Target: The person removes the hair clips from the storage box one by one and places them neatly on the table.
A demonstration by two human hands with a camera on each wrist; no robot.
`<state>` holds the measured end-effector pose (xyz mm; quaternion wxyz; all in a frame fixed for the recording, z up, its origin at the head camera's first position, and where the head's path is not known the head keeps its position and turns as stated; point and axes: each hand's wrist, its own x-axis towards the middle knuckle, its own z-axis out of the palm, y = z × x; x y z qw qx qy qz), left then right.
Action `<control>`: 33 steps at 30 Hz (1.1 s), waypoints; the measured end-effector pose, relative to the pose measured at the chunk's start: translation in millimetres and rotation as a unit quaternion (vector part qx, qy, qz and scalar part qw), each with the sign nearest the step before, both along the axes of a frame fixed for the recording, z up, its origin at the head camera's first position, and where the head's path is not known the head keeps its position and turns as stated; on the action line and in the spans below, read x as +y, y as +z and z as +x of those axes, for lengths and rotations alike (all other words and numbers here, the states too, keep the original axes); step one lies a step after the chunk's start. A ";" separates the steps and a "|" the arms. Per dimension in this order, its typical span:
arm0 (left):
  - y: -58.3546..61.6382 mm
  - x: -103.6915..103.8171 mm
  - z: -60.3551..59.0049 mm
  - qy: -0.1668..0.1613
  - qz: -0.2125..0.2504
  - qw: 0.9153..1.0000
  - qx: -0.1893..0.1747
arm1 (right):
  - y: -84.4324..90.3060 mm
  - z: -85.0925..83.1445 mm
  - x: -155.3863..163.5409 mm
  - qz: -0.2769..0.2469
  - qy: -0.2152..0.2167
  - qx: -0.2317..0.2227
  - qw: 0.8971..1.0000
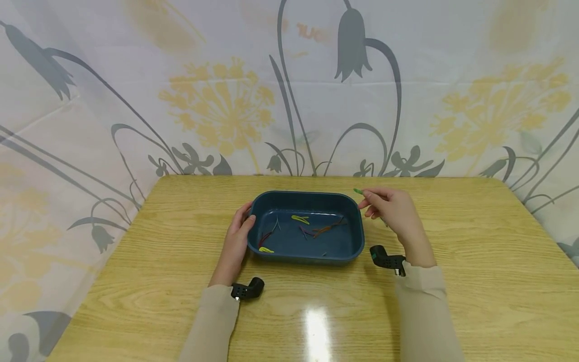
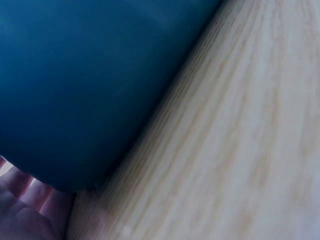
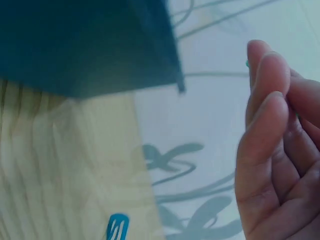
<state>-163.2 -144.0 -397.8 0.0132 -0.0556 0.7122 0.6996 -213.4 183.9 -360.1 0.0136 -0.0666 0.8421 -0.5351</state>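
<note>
Object, green and partly hidden, is pinched by the right hand; the left hand grips the tray.

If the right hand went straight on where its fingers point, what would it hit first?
Probably the blue tray, near its far right corner, though depth is unclear and the right hand might pass over it.

Head camera, behind left hand and right hand, faces forward and down; left wrist's in tight on the tub beside its hand; right wrist looks forward past its own, sharing that tub!
</note>
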 end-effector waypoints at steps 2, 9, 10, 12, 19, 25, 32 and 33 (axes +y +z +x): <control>0.0 0.0 0.0 0.000 -0.001 1.000 0.003 | -2.8 -0.3 4.4 -0.014 -0.015 -0.001 1.000; -0.9 -0.3 -1.1 0.001 -0.003 1.000 0.003 | -13.7 -0.5 14.9 -0.047 -0.042 -0.001 0.998; -1.1 -0.4 -1.3 0.002 -0.001 1.000 0.003 | -15.0 -0.6 15.3 -0.049 -0.044 -0.001 0.998; -2.7 -0.7 -2.2 0.002 0.000 1.000 0.003 | -17.0 -0.9 15.9 -0.048 -0.051 0.001 0.998; -17.2 -5.0 -9.6 0.006 0.005 1.000 0.011 | -23.8 -3.4 20.7 -0.037 -0.074 -0.022 0.996; -27.4 -7.1 -13.6 0.014 -0.006 1.000 0.025 | -32.5 -6.0 26.8 -0.029 -0.083 -0.049 0.995; -27.3 -6.1 -14.1 0.016 -0.010 0.999 0.030 | -37.9 -4.7 38.0 -0.002 -0.110 -0.072 0.991; -27.6 -6.0 -14.1 0.015 -0.010 0.999 0.030 | -38.1 -4.2 40.0 0.002 -0.112 -0.078 0.991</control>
